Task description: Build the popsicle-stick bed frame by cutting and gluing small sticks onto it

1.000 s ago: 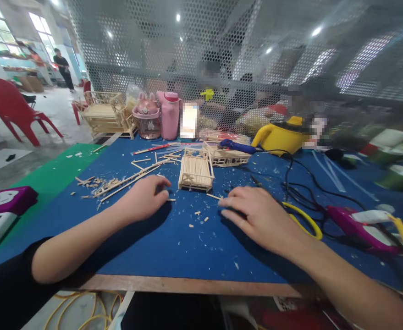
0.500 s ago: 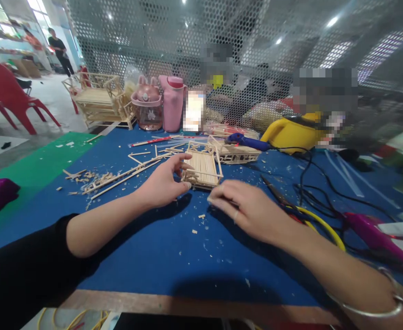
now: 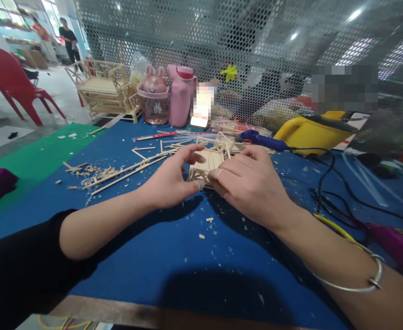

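Note:
A small model made of thin wooden sticks (image 3: 211, 158), with a slatted flat top and thin rails, rests on the blue table. My left hand (image 3: 173, 176) curls round its left side, thumb at the near left corner and fingers over the slats. Fingers bunched in a pinch, my right hand (image 3: 252, 183) is at the near right edge of the model and covers that corner. Whether a loose stick is between those fingertips is hidden. Loose sticks (image 3: 129, 174) and cut scraps (image 3: 101, 176) lie to the left of my hands.
Behind stand a larger stick frame (image 3: 101, 87), a pink rabbit-eared jar (image 3: 154, 98), a pink bottle (image 3: 179, 98) and a lit phone (image 3: 201, 107). A blue glue gun (image 3: 261, 140), a yellow container (image 3: 311, 133) and black cables (image 3: 325, 183) lie right. Perforated metal sheet (image 3: 194, 36) rises behind.
My right hand has moved up and left onto the model's near right edge. My left hand stays round the left side. The view has shifted slightly.

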